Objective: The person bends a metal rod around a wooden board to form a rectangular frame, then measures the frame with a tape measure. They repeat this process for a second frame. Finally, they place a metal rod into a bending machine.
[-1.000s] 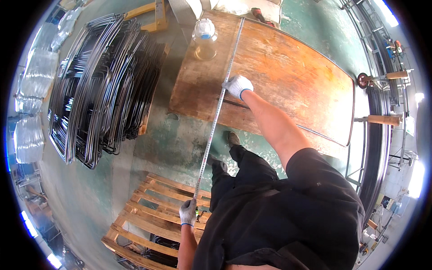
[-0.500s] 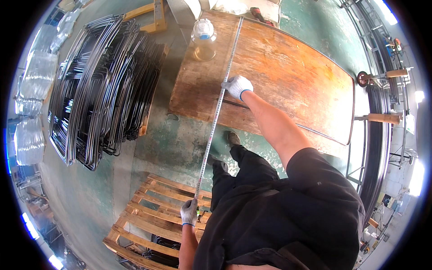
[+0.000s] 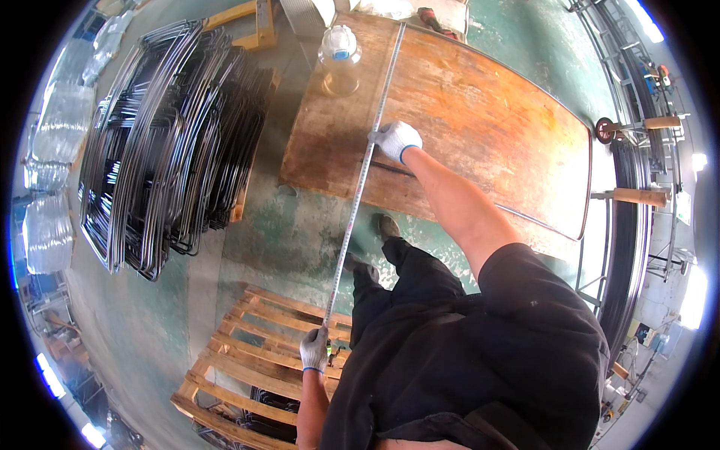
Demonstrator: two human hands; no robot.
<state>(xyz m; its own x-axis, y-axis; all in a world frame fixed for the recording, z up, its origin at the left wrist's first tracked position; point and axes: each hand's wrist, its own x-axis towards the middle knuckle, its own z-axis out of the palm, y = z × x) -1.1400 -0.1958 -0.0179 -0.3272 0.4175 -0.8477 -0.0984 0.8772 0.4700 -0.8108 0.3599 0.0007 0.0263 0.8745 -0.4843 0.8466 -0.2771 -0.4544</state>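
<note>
A long pale tape measure blade (image 3: 349, 225) stretches taut from the table's far edge back toward me. My left hand (image 3: 313, 350), in a white knit glove, is closed around the tape measure's case, of which only a bit of dark and yellow-green (image 3: 329, 348) shows. My gloved right hand (image 3: 398, 142) pinches the blade above the near part of the wooden table (image 3: 465, 127). On that table lies a bent dark metal tube frame (image 3: 587, 176), curving round the right end. One tube end shows beside my right hand.
A clear jug (image 3: 340, 71) with a white-and-blue top stands at the table's far left; a red-and-black power tool (image 3: 435, 22) lies beyond. Bent metal frames (image 3: 161, 150) are stacked at left. A wooden pallet (image 3: 240, 352) is near my left arm. A rack with long bars (image 3: 630, 247) stands right.
Both hands keep their grip on the tape measure and stay almost where they were. The view has shifted very slightly.
</note>
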